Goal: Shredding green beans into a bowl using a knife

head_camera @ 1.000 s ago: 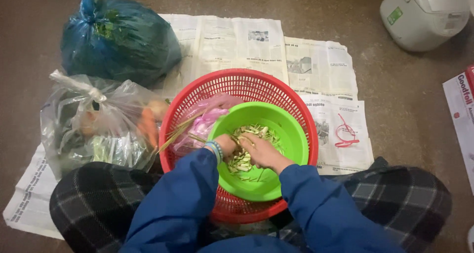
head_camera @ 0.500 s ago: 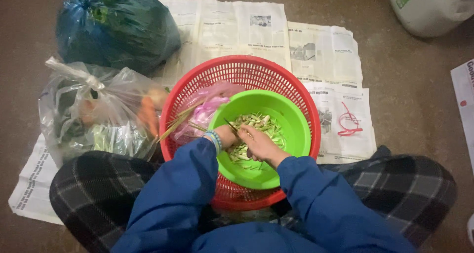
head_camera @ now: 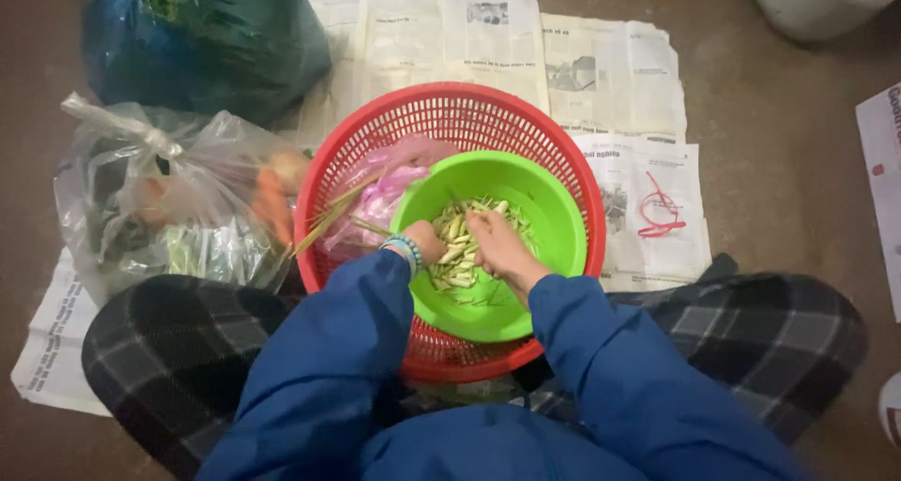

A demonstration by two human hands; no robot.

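I see both hands in the green bowl (head_camera: 554, 228): left hand (head_camera: 430, 242) and right hand (head_camera: 496, 246) curled on cut stalks (head_camera: 457, 256); how tight either grip is, I cannot tell.

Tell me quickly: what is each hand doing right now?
Left hand: curled shut on a pale stalk piece over the green bowl.
Right hand: closed among the stalk pieces; exact grip cannot be told.

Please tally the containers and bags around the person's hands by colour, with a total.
Red: 1, the basket
Green: 1, the bowl where the left hand and right hand work
Pink: 1, the pink bag
Clear: 1, the clear bag
Dark blue-green: 1, the dark bag
Total: 5
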